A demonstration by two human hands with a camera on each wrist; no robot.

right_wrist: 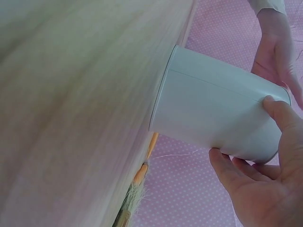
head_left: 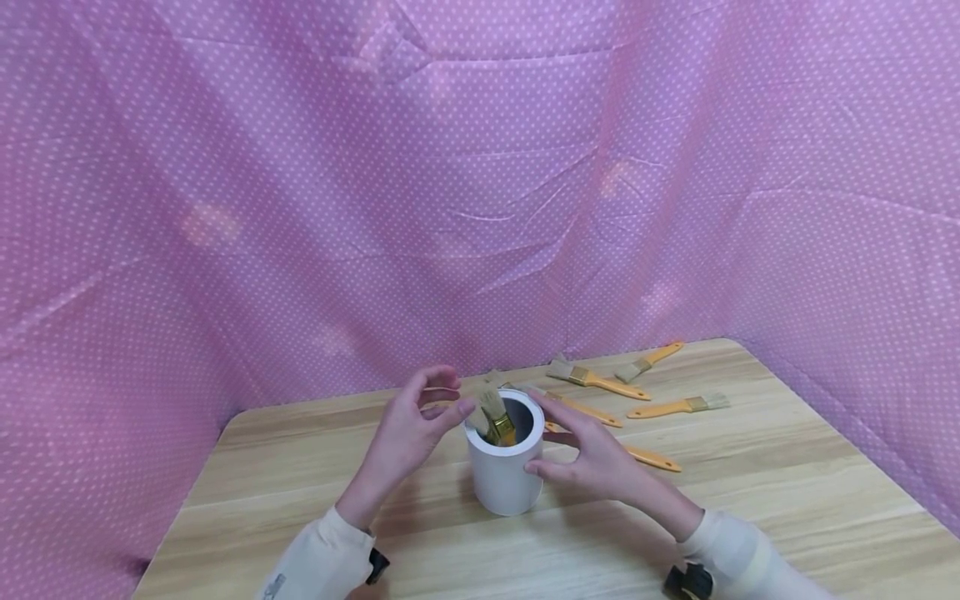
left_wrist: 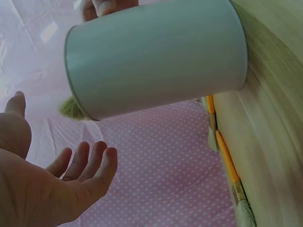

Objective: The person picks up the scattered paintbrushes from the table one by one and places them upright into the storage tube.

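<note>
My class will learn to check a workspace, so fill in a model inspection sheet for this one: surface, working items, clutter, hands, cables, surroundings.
Surface: table with a pale wood-grain top.
Working items: white canister standing upright; at least one brush inside, bristles up; several orange-handled brushes lying loose, to the right of the canister and beyond it.
Clutter: nothing seen.
Left hand: beside the canister's rim, fingers relaxed, holding nothing.
Right hand: grips the canister near its top, thumb and fingers round the side.
Cables: nothing seen.
Surroundings: pink dotted cloth hanging behind the table and along both sides.
</note>
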